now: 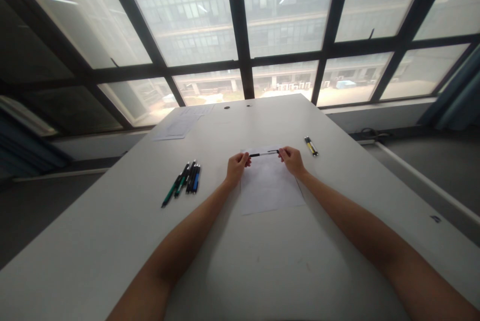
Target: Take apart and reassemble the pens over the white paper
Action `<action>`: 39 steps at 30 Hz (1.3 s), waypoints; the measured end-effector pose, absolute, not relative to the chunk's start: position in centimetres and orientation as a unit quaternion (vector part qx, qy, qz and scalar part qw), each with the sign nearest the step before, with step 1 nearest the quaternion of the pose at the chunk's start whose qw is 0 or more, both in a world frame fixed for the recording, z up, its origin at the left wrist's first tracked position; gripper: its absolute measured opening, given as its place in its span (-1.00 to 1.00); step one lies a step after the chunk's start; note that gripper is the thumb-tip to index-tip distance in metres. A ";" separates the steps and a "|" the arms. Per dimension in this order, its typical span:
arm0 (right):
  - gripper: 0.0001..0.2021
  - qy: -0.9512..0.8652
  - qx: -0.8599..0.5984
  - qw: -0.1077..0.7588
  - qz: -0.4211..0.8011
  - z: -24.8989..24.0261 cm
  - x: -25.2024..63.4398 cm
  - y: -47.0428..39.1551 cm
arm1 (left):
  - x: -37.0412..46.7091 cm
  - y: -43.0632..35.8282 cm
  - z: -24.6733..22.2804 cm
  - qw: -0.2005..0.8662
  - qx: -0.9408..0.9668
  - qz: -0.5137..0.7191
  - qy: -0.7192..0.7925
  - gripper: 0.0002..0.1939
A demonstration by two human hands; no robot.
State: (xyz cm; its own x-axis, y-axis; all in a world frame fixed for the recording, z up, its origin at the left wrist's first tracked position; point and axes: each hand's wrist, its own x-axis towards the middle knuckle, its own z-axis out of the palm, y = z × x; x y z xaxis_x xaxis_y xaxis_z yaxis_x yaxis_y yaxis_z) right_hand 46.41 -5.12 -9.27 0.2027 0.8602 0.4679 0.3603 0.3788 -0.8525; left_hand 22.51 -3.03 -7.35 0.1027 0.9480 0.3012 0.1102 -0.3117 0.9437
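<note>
1. Both bare forearms stretch forward over the white surface (337,126), meeting above a sheet of paper (270,188) that lies flat between them.
2. Left hand (236,167), fingers pinched on one end of a black-and-white pen (263,153); right hand (292,160), fingers pinched on the other end. The pen is level, crosswise, just over the sheet's far edge.
3. Out left, a cluster of pens (184,183) lies side by side, green, black and blue.
4. Out right, two pens (311,146), one yellow, lie touching.
5. Farther back left, more papers (183,123) near the edge.
6. Beyond, big dark-framed windows (240,36).
</note>
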 end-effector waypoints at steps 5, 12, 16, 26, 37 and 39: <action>-0.58 -0.595 -0.518 0.577 0.214 -9.2 46.4 -5.2 | 22.4 -2.9 -7.6 0.406 0.623 0.519 0.422 -0.51; -0.59 -0.597 -0.512 0.581 0.212 -8.9 46.3 -5.3 | 22.4 -2.7 -7.8 0.405 0.622 0.520 0.422 -0.50; -0.58 -0.596 -0.512 0.580 0.213 -9.2 46.4 -5.2 | 22.4 -2.7 -7.8 0.406 0.623 0.521 0.419 -0.52; -0.56 -0.595 -0.512 0.581 0.215 -9.1 46.3 -5.2 | 22.4 -2.8 -7.7 0.410 0.619 0.523 0.420 -0.50; -0.55 -0.594 -0.516 0.580 0.211 -9.2 46.4 -5.1 | 22.4 -2.9 -7.6 0.411 0.619 0.522 0.419 -0.50; -0.55 -0.593 -0.517 0.580 0.211 -9.2 46.3 -5.1 | 22.5 -2.9 -7.6 0.407 0.620 0.521 0.422 -0.49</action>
